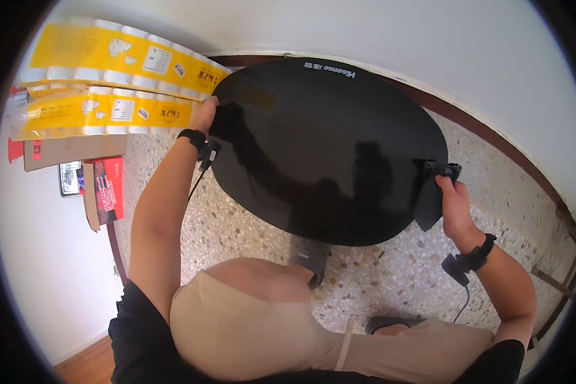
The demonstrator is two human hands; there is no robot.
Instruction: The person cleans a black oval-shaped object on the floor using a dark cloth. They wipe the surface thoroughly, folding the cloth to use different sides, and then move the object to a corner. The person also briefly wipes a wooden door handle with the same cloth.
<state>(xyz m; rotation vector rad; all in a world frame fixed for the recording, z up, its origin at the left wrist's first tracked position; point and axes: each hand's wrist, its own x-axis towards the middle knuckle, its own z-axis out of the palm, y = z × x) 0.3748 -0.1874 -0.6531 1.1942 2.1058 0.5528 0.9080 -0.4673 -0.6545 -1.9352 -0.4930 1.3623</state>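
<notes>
In front of me is a glossy black oval panel (312, 149) with the Hisense maker's name near its far edge; my arms are reflected in it. My left hand (205, 114) grips its left rim, thumb up on the edge and the other fingers largely hidden. A crumpled dark cloth (430, 199) is pinched in my right hand (456, 204) at the right rim. Part of the cloth lies over the panel's edge. Whatever supports the panel is hidden beneath it.
Yellow-banded packs of tissue rolls (125, 53) are stacked left, above a cardboard box (77, 150). Beside them sits a red printed carton (108, 189) with an open flap. A white wall (485, 62) rises behind the panel. Speckled terrazzo floor (249, 235) surrounds my slippered feet.
</notes>
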